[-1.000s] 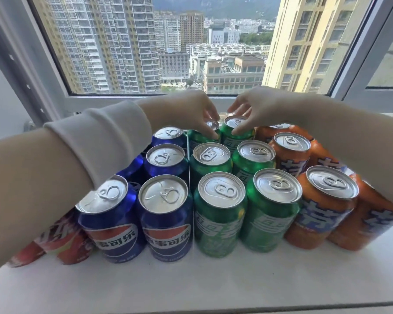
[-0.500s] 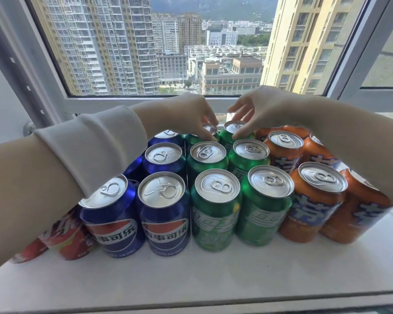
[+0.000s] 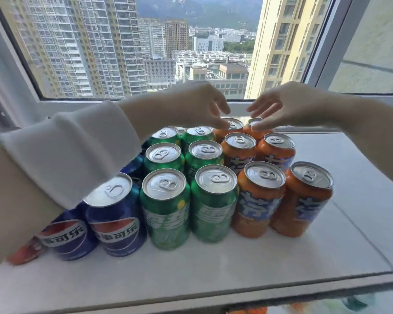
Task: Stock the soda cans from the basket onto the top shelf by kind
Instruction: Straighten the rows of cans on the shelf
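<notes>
Soda cans stand in rows on the white shelf [image 3: 236, 264] by the window. Blue cans [image 3: 116, 214] are at the left, green cans [image 3: 166, 207] in the middle, orange cans [image 3: 261, 196] at the right, and part of a red can [image 3: 24, 253] shows under my left arm. My left hand [image 3: 202, 105] and my right hand [image 3: 279, 105] hover over the rearmost orange cans [image 3: 233, 124], fingers spread. Their fingertips are at those can tops; neither hand grips a can. My left sleeve hides most of the blue cans.
The window frame [image 3: 236, 98] runs right behind the back row. Bare shelf surface lies to the right of the orange cans and in front of all rows. The shelf's front edge [image 3: 213, 295] crosses the bottom of the view.
Both hands have shifted right, from the tops of the rearmost green cans to above the rearmost orange cans, and their fingers have spread. The camera view has shifted right as well.
</notes>
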